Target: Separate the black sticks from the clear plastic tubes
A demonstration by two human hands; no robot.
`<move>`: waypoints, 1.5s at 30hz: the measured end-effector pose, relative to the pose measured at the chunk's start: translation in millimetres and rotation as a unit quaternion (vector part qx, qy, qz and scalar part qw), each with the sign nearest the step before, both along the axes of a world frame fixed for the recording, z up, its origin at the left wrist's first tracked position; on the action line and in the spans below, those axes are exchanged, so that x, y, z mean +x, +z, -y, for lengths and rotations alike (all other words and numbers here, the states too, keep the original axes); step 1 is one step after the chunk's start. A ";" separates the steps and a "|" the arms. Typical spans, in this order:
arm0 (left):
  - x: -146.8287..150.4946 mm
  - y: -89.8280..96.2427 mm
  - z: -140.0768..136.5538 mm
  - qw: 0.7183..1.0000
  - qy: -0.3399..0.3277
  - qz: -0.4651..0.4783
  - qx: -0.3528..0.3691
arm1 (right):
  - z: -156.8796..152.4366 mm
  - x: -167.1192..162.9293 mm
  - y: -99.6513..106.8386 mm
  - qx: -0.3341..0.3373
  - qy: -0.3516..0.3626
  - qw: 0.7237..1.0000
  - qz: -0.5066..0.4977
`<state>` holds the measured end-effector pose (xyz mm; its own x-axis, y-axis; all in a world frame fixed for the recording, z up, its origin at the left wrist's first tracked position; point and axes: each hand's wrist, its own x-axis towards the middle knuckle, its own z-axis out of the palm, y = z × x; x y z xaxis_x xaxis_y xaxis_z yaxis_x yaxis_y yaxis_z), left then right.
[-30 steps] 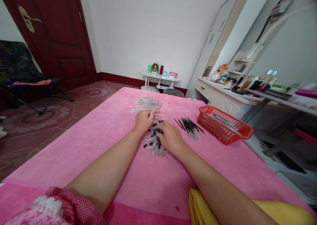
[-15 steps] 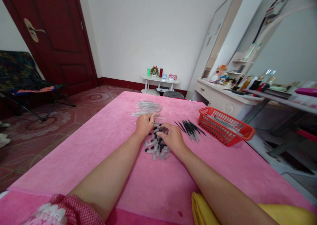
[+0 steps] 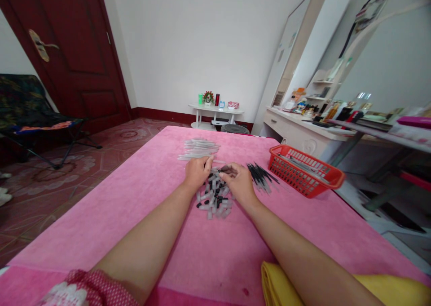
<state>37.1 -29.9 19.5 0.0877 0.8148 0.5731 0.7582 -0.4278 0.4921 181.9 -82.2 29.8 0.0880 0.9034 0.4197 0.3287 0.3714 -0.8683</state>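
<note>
Over the far edge of a heap of small clear caps and black plugs (image 3: pixel 215 198), both hands work close together. The fingers of my left hand (image 3: pixel 198 175) are closed in a pinch at the heap's left; a thin pale tube shows just beyond their tips, and I cannot tell whether it is held. My right hand (image 3: pixel 239 182) is also pinched, thumb against fingers, with something small and dark at the tips. Past my left hand lies a stack of clear pen barrels (image 3: pixel 198 148). A bundle of black-tipped pen refills (image 3: pixel 261 176) lies to the right of my right hand.
A red plastic basket (image 3: pixel 305 173) holding long, thin grey pieces stands on the right of the pink-covered table (image 3: pixel 134 216). Yellow cloth (image 3: pixel 274 283) lies under my right forearm. Beyond are a low white stand (image 3: pixel 215 109), a folding chair (image 3: pixel 33 117) and a cluttered dresser (image 3: pixel 289 124).
My right hand has lifted slightly away from the heap, up and to the right, uncovering more caps. My left hand stays nearly in place. The view has shifted slightly.
</note>
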 end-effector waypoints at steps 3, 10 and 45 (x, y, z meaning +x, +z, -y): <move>0.9 -0.3 0.5 1.000 0.002 -0.015 -0.002 | 0.8 0.4 -0.1 0.007 -0.002 1.000 0.021; 3.9 4.5 6.3 0.997 0.009 -0.078 0.000 | 4.6 1.6 2.8 0.038 -0.023 0.993 0.108; 10.8 6.2 9.5 0.999 0.003 -0.050 0.015 | 14.8 9.7 18.0 0.001 -0.083 0.938 0.337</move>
